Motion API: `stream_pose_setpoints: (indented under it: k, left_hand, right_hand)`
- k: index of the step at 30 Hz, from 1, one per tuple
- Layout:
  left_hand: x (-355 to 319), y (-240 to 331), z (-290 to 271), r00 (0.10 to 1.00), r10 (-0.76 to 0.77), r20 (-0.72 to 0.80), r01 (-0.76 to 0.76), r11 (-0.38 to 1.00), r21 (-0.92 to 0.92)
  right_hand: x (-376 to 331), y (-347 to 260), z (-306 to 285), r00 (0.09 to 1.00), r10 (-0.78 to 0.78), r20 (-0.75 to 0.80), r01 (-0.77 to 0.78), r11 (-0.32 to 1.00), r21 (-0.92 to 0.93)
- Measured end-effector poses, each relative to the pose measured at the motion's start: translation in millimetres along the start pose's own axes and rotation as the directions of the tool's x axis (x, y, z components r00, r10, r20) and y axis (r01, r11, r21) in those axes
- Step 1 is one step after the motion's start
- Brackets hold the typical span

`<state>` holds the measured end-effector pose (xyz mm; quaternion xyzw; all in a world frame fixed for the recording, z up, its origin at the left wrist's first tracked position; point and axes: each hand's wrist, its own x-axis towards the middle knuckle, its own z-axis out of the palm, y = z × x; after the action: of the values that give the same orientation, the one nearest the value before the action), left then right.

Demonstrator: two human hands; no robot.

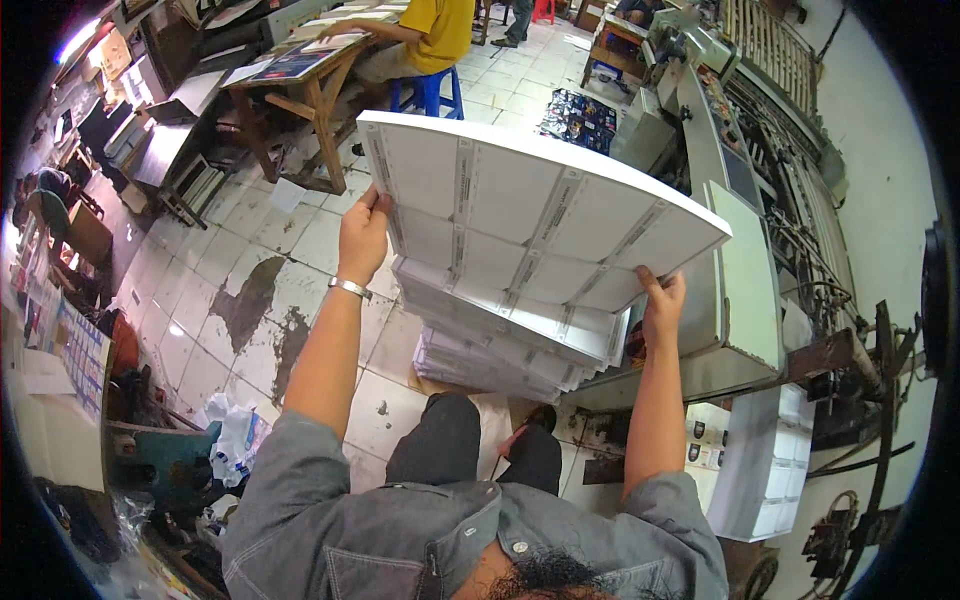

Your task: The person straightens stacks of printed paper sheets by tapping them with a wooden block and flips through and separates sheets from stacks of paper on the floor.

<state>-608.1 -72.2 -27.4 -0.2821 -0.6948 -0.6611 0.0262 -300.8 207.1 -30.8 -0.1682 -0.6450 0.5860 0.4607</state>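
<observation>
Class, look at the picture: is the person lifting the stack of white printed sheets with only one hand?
No. The left hand grips one edge of the stack of white printed sheets and the right hand grips the opposite edge.

We see the left hand [363, 232] and right hand [662, 305] gripping opposite edges of a raised stack of white printed sheets [530, 210], above a floor pile of sheets [500, 345] beside a grey machine [735, 280].

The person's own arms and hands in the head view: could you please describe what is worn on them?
Both forearms are bare. Grey shirt sleeves are rolled up above the elbows. The left hand has a silver metal bracelet at its wrist. The right hand shows no glove, watch or bracelet.
</observation>
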Motion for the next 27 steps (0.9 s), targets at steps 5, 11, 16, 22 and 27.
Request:
stream_pose_setpoints:
  k: [5, 11, 16, 22, 27]
  left_hand:
    - [14, -17, 3, 1.0, 0.026, 0.017, -0.027, 0.996, 0.083]
    - [25, -40, 5, 0.999, -0.013, 0.038, 0.01, 0.997, 0.078]
    - [23, -41, 12, 0.999, -0.016, 0.041, 0.017, 1.0, -0.025]
    - [15, -43, 6, 0.999, -0.005, 0.032, 0.005, 1.0, -0.002]
    - [20, -49, 3, 0.996, -0.007, 0.084, 0.01, 0.999, -0.036]
  right_hand:
    - [-1, 11, -3, 0.998, 0.047, -0.042, -0.046, 0.999, 0.006]
    - [9, 18, 4, 0.995, 0.008, -0.1, -0.012, 0.999, -0.033]
    - [6, 31, 2, 0.996, 0.007, -0.087, -0.006, 1.0, 0.009]
    - [-2, 25, 9, 0.996, 0.007, -0.088, -0.005, 1.0, 0.022]
    - [-3, 27, 6, 0.999, -0.014, -0.046, 0.015, 1.0, 0.016]
